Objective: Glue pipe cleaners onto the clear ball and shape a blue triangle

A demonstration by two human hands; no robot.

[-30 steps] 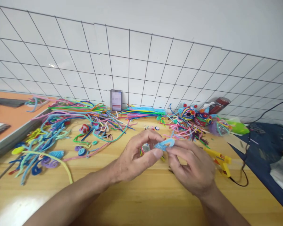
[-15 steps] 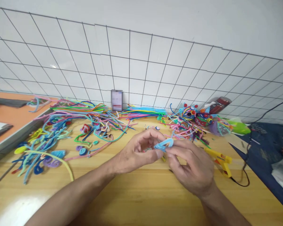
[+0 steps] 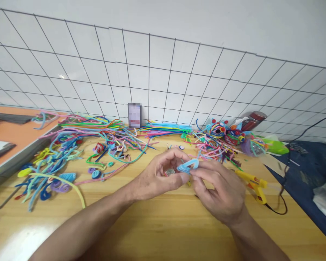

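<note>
Between my two hands is a light blue pipe cleaner [image 3: 189,165], bent into a small loop with a tighter part at its left. My left hand [image 3: 165,174] pinches its left end between thumb and fingers. From the other side, the fingers of my right hand [image 3: 220,188] are closed on the loop's right part. Both hands are held above the wooden table [image 3: 152,232]. Behind my left fingers, a small clear and reddish thing shows in part; I cannot make out what it is.
Colourful pipe cleaners [image 3: 62,152] lie heaped at the left, with more along the wall. A phone [image 3: 135,116] leans against the tiles. At the right are a yellow glue gun [image 3: 254,185] with a black cord, wrapped colourful figures [image 3: 217,129] and a red jar [image 3: 254,120].
Both hands keep hold of the blue pipe cleaner. Its loop has tilted and shifted very slightly to the left; little else differs.
</note>
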